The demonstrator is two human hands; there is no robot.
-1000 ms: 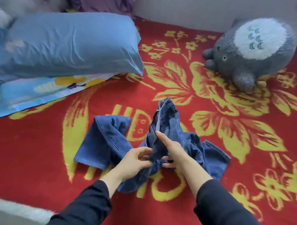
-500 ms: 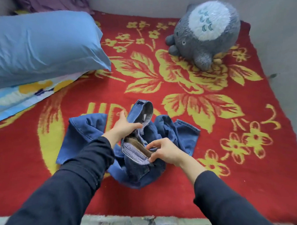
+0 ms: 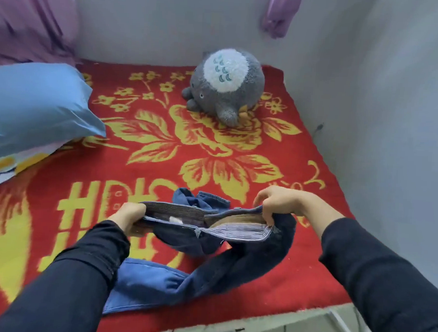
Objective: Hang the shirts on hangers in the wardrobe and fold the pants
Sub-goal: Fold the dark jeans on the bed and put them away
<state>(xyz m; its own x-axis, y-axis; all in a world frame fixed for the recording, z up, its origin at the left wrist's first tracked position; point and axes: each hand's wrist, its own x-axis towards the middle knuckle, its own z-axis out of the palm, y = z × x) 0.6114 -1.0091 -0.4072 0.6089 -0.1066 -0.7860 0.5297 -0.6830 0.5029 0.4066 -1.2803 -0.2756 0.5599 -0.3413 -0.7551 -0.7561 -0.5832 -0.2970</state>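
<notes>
Both hands are curled tight on the pants. The left hand grips the left end of the waistband, and the right hand hooks its fingers over the right end. The waistband is pulled wide btwn them, striped lining showing, held just above the bed. The rest of the pants is a tangle: one leg trails under the left forearm toward the near bed edge, another part is bunched behind the waistband, and a dark stretch hangs below the right wrist.

Step, as I read it: the fold-the-pants part, early on. The top is found and being opened out, with no fold made yet. No shirts or hangers in view, so can't tell re that half.

Next move prob needs a lift + shake so the legs drop free and untwist, then a lay-flat on the bed, leg on leg. The pillow at left and the plush toy at the far side sit well apart from the pants, so room looks OK. Risk: the leg by the bed edge could slide off.
</notes>
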